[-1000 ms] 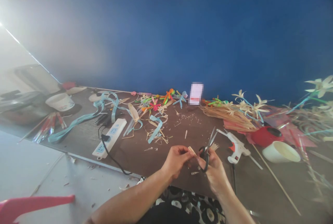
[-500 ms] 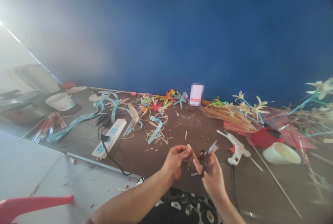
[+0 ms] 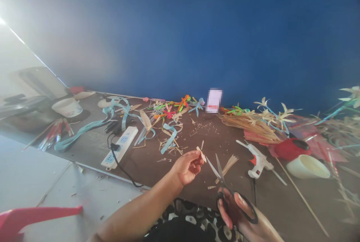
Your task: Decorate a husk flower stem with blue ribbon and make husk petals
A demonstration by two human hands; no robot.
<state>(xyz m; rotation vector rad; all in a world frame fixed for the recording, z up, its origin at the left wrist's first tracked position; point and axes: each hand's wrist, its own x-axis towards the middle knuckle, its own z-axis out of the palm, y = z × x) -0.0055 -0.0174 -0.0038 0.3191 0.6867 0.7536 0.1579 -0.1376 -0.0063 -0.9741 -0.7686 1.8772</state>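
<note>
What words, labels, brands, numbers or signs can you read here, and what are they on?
Nothing can be read with certainty.
White rectangle with a red band, by the blue wall: pixelated, unreadable.
White tub, left: faint print, too blurred to read.
Power strip: any markings too small to read.
Scissors in the right hand: no lettering visible.

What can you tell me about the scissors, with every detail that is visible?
The scissors have two slim, metallic-looking blades and black, plastic-looking handle loops. They are open in a narrow V, tips pointing forward and left. The right hand holds them by the loops, blades over the table. One tip is close to the pale strip in the left hand; whether they touch is unclear.
</note>
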